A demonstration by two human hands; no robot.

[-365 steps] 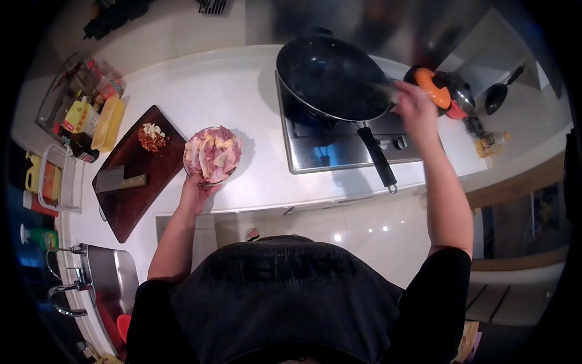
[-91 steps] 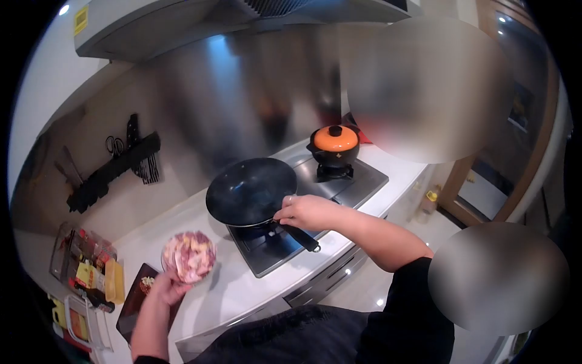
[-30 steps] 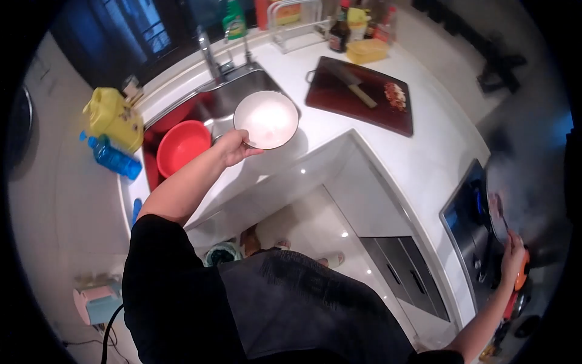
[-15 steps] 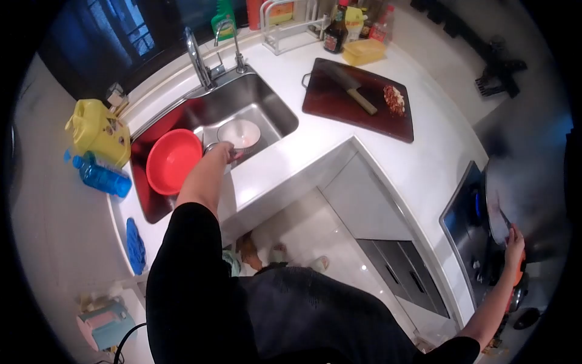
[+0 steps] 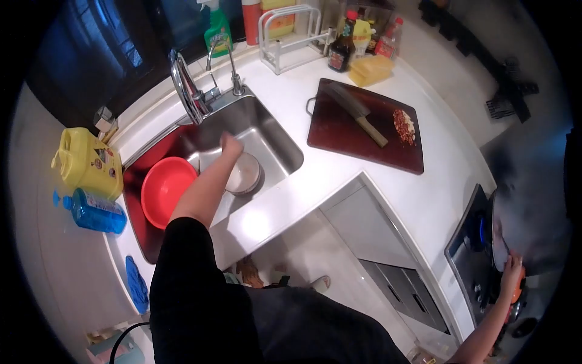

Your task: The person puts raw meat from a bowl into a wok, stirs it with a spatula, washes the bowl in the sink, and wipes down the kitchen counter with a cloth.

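Above the sink, my left hand reaches over the near side of the faucet, its fingers smeared by motion. A pale bowl sits in the sink just below that hand, partly behind my forearm. To its left is a red plastic basin, also in the sink. Far to the right, my right hand is closed around a long-handled cooking utensil, whose exact kind is unclear. The utensil's lower end is in a steaming pan on the stove, where a blue flame shows.
On the counter lies a dark cutting board bearing a cleaver and chopped red and white bits. Sauce bottles and a yellow container stand behind. Left of the sink are a yellow jug and a blue bottle.
My left hand has left the bowl and moved toward the faucet. The bowl now sits lower in view, and the whole view has shifted. My right hand stays at the pan.
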